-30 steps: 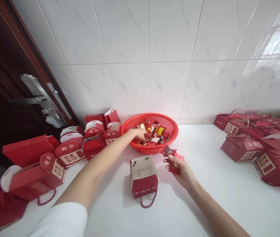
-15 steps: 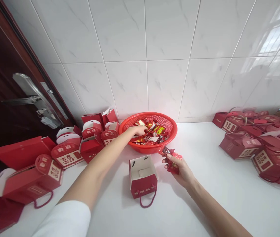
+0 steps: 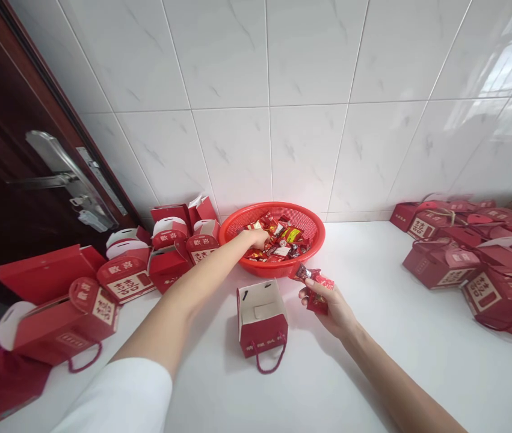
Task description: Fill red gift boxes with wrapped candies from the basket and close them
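My left hand (image 3: 260, 239) reaches into a red plastic colander (image 3: 274, 269) heaped with wrapped candies (image 3: 283, 243). Its fingertips dip among the wrappers, so whether they grip one is hidden. Just right of the colander's front, my right hand (image 3: 328, 304) is closed round several wrapped candies (image 3: 316, 288) in red and dark wrappers, held above the table. Between my forearms stands a red gift box (image 3: 262, 337) with its top open, pale inside, a dark red cord handle hanging down its front.
Open red gift boxes (image 3: 127, 279) crowd the left side, near a dark door with a metal handle (image 3: 66, 174). Closed red boxes (image 3: 499, 288) are grouped at the right. A tiled wall (image 3: 301, 156) rises behind the white table (image 3: 355, 258).
My left hand has shifted slightly among the candies in the colander. My right hand still holds its candies in nearly the same spot. The view has moved a little.
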